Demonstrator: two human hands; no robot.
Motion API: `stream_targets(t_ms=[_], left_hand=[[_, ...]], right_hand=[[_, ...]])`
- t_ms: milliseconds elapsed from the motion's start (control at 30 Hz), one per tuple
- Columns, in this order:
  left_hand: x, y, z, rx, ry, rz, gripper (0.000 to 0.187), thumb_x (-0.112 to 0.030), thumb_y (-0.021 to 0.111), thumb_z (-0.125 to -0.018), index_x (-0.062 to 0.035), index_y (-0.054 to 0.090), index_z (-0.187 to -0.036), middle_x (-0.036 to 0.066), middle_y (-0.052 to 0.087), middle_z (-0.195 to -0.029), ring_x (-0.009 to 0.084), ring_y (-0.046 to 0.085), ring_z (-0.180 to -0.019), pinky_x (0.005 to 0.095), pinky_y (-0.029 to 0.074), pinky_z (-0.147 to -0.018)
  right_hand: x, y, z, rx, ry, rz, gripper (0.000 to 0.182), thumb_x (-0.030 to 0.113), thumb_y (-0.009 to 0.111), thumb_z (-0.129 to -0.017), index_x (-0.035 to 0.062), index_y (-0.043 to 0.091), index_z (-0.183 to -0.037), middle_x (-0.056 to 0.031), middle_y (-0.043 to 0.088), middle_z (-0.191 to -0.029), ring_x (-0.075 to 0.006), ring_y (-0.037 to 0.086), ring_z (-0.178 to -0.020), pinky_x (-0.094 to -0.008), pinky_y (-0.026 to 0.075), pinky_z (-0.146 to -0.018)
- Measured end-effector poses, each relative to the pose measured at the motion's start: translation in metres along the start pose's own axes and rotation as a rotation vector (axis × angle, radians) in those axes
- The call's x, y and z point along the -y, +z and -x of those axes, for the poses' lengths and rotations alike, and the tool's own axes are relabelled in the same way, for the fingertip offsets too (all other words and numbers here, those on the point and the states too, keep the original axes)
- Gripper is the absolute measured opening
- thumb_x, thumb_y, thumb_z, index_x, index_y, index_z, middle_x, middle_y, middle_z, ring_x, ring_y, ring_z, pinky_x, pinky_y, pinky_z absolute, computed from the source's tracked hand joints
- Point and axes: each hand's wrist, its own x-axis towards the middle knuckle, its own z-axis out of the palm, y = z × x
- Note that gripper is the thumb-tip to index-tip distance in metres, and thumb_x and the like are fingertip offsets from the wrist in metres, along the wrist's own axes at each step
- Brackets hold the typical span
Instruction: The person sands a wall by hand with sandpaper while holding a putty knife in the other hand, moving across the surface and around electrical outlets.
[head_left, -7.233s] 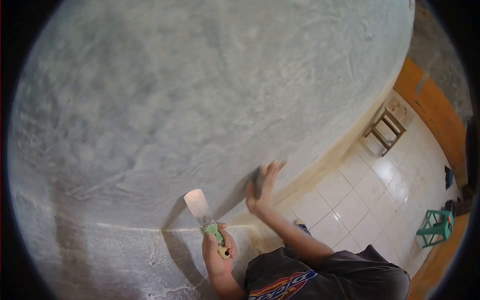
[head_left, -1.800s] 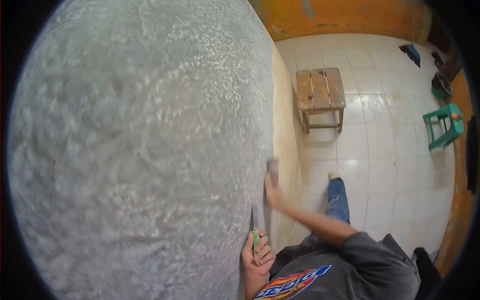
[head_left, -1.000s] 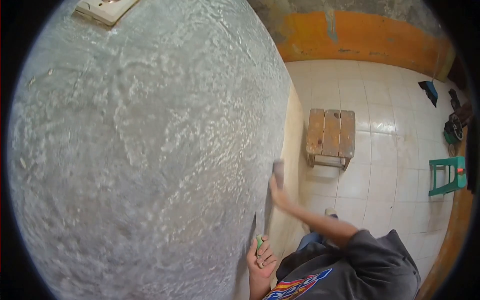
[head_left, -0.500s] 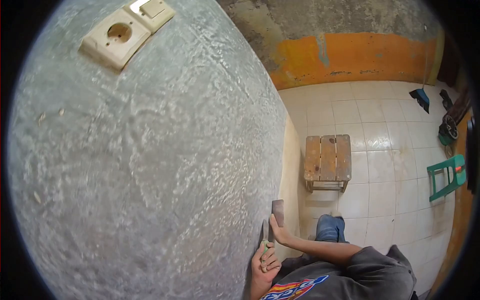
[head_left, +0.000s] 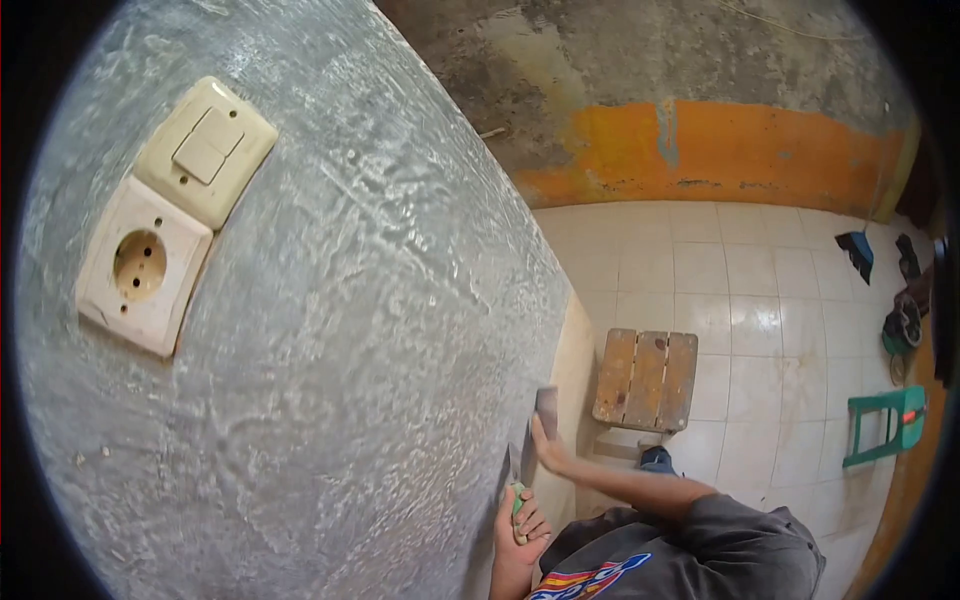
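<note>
My left hand is closed around the green handle of a putty knife. Its narrow metal blade points upward, close to the grey, rough-coated wall. Just above and to the right, my right hand holds a flat, brownish-grey rectangular plate near the wall's edge. That plate looks like a wide scraper blade, slightly blurred, and the fingers behind it are partly hidden.
A light switch and a power socket sit on the wall at upper left. On the tiled floor stand a wooden stool and a green plastic stool. A blue broom is by the far orange wall.
The view has shifted, so the switch and socket appear lower and the wooden stool sits lower. Both hands appear slightly further left, with the putty knife and plate still held.
</note>
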Motion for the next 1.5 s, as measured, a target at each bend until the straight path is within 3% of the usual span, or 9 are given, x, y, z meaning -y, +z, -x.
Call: stream_targets(t_ms=[100,167,433,733,1000,1067,1133,1400,1500], left_hand=[[0.01,0.013,-0.019,-0.035,0.068,-0.039,0.035,-0.043,0.044,-0.097,-0.0096,0.054,-0.096,-0.006,0.042,-0.054,0.006,0.038,-0.04,0.0226,0.032,-0.041],[0.017,0.022,-0.028,-0.024,0.095,-0.027,0.036,-0.044,0.045,-0.097,-0.0095,0.055,-0.098,-0.006,0.041,-0.054,0.0066,0.038,-0.041,0.0233,0.032,-0.042],[0.028,0.07,-0.065,-0.109,0.134,-0.242,0.049,-0.052,0.041,-0.096,-0.009,0.055,-0.114,-0.003,0.041,-0.056,0.0088,0.037,-0.046,0.0242,0.03,-0.043],[0.032,0.098,-0.077,-0.101,0.357,-0.575,0.067,-0.058,0.036,-0.095,0.001,0.047,-0.125,-0.001,0.044,-0.057,0.0096,0.039,-0.042,0.0241,0.032,-0.04],[0.027,0.155,-0.068,-0.055,0.728,-0.928,0.058,-0.048,0.029,-0.1,0.0033,0.043,-0.123,0.01,0.057,-0.068,0.0163,0.05,-0.045,0.0296,0.043,-0.041],[0.024,0.157,-0.066,-0.021,0.764,-0.925,0.057,-0.046,0.029,-0.1,0.0036,0.043,-0.122,0.012,0.06,-0.072,0.0169,0.052,-0.047,0.03,0.044,-0.042],[0.022,0.16,-0.067,-0.059,0.826,-0.901,0.053,-0.043,0.03,-0.101,0.0042,0.044,-0.121,0.013,0.061,-0.078,0.0175,0.055,-0.052,0.0309,0.046,-0.045],[0.022,0.183,-0.043,-0.162,0.952,-0.814,0.053,-0.045,0.032,-0.1,0.003,0.05,-0.115,0.005,0.049,-0.072,0.0137,0.047,-0.054,0.0281,0.038,-0.049],[0.022,0.189,-0.038,-0.155,0.97,-0.774,0.054,-0.047,0.034,-0.099,0.0027,0.05,-0.114,0.001,0.044,-0.07,0.0104,0.04,-0.05,0.0262,0.033,-0.045]], right_hand=[[0.025,-0.066,-0.12,0.084,0.403,-0.04,0.069,0.05,0.023,-0.099,-0.0019,0.023,-0.144,-0.0265,0.027,-0.148,-0.0347,0.016,-0.141,-0.0369,0.012,-0.115],[0.033,-0.101,-0.178,-0.02,0.27,-0.004,0.073,0.055,0.021,-0.097,-0.0029,0.03,-0.141,-0.029,0.038,-0.14,-0.0375,0.025,-0.138,-0.0378,0.016,-0.114],[0.042,-0.064,-0.14,-0.098,-0.111,0.068,0.06,0.028,0.031,-0.101,-0.0042,0.009,-0.146,-0.0259,0.011,-0.152,-0.0359,0.01,-0.142,-0.0368,0.011,-0.115],[0.117,-0.071,-0.164,-0.135,-0.635,-0.156,0.06,0.011,0.041,-0.095,-0.0106,0.014,-0.144,-0.0251,0.01,-0.153,-0.0358,0.005,-0.143,-0.0435,0.002,-0.115],[0.205,-0.095,-0.251,-0.17,-0.403,-0.115,0.061,0.012,0.044,-0.092,-0.0017,0.019,-0.145,-0.0252,0.014,-0.151,-0.0446,0.009,-0.14,-0.0464,0.007,-0.114],[0.21,-0.083,-0.222,-0.222,-0.828,0.055,0.059,0.01,0.054,-0.086,0.0044,0.034,-0.142,-0.0275,0.012,-0.152,-0.0463,0.01,-0.14,-0.0534,0.011,-0.111],[0.208,-0.094,-0.179,0.132,-0.893,0.235,0.061,0.007,0.056,-0.083,0.0067,0.037,-0.141,-0.0272,0.011,-0.152,-0.0466,0.011,-0.14,-0.0568,0.012,-0.11],[0.302,-0.099,-0.258,-0.274,-1.098,0.206,0.062,0.013,0.064,-0.077,0.0083,0.044,-0.135,-0.029,0.025,-0.144,-0.0469,0.028,-0.13,-0.0599,0.022,-0.104],[0.298,-0.11,-0.234,0.079,-1.322,0.367,0.071,0.018,0.07,-0.071,0.0156,0.043,-0.136,-0.0301,0.028,-0.142,-0.0451,0.031,-0.131,-0.063,0.022,-0.102]])
